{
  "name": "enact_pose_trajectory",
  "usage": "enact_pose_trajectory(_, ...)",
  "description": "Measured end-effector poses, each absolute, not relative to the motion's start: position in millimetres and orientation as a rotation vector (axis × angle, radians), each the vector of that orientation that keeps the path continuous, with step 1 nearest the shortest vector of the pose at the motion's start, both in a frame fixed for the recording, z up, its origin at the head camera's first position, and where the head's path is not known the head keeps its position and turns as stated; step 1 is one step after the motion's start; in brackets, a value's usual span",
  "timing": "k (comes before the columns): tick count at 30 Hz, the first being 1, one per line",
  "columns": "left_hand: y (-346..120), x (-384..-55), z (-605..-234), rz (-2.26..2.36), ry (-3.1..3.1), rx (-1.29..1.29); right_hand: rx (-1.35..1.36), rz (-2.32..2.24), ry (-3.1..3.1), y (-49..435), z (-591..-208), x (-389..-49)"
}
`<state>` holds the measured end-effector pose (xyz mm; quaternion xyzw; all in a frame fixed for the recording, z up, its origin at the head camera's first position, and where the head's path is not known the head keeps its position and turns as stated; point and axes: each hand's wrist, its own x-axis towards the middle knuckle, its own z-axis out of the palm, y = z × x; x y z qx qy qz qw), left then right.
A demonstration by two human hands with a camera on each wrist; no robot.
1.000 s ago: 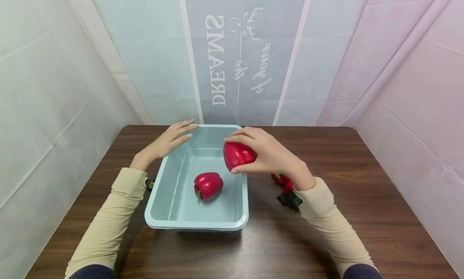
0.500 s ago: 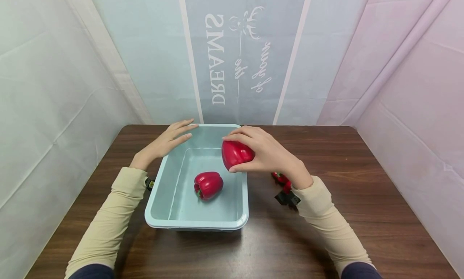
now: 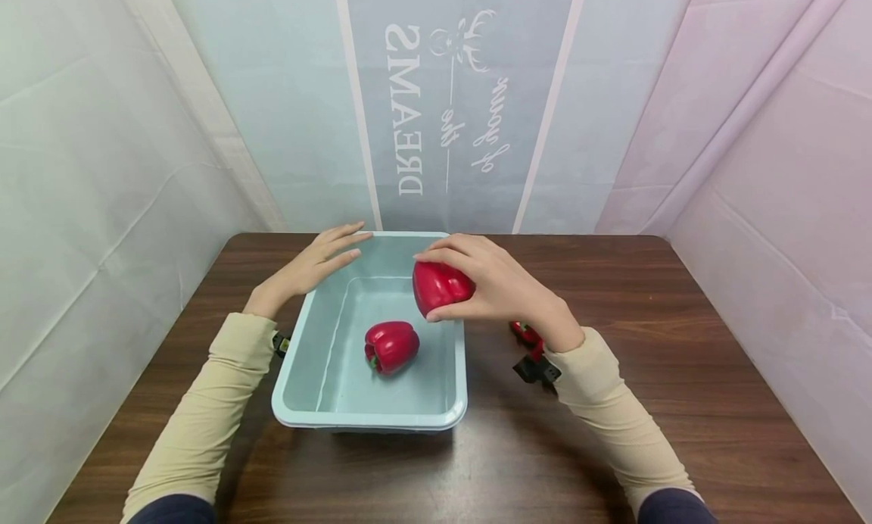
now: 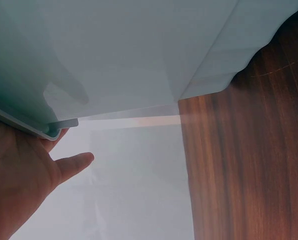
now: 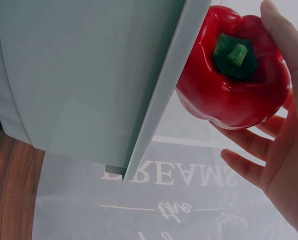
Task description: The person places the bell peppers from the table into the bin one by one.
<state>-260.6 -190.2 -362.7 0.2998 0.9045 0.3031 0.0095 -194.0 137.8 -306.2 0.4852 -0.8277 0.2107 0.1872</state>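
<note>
A pale blue plastic tub (image 3: 371, 420) stands on the table, with one red bell pepper (image 3: 391, 347) lying on its side on the tub floor. Over the tub's right rim, my right hand (image 3: 500, 282) holds a second red bell pepper (image 3: 439, 288) between thumb and fingers. In the right wrist view, the green stem (image 5: 237, 54) of this held pepper faces the camera, beside the tub wall. My left hand (image 3: 309, 270) rests at the tub's far left rim, fingers extended; the left wrist view shows its thumb (image 4: 76, 166) straight, apart from the rim.
Partly hidden behind my right wrist, something red with a bit of green (image 3: 524, 332) lies on the dark wood table (image 3: 654, 312). A printed grey-blue cloth (image 3: 450, 115) hangs behind the table, and white cloth walls (image 3: 88, 206) close in both sides.
My right hand has drifted slightly left with its bell pepper, a bit further over the tub. The left hand, the tub and the pepper inside stay where they were.
</note>
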Motion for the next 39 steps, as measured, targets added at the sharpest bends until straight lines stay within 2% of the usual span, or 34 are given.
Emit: enact_pose_trajectory(39,-188.8,-258.7,-362.0,0.952,2.832,0.924,1.376,0.630,-2.339,128.7,-309.3,-199.0)
